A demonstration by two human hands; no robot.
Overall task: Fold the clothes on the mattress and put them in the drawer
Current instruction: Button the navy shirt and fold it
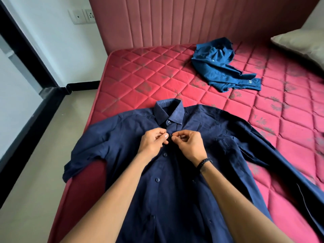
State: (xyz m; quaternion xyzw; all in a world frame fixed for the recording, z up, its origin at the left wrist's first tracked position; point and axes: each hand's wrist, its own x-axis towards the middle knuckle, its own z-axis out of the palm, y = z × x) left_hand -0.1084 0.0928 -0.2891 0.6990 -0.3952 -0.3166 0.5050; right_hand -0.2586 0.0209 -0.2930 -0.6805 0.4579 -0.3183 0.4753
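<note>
From the head camera I see the navy shirt (pixel 175 172) spread face-up on the red mattress (pixel 157 71). My left hand (pixel 153 141) and right hand (pixel 190 143) both pinch its placket just below the collar, fingertips nearly meeting. A second blue shirt (pixel 220 67) lies crumpled farther back.

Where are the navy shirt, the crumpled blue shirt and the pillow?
navy shirt (pixel 175 190), head view, front panel.
crumpled blue shirt (pixel 217 67), head view, bunched middle.
pillow (pixel 301 41), head view, near corner.

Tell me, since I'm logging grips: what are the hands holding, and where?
Both the left hand and right hand pinch the navy shirt at its button placket, just below the collar.
</note>
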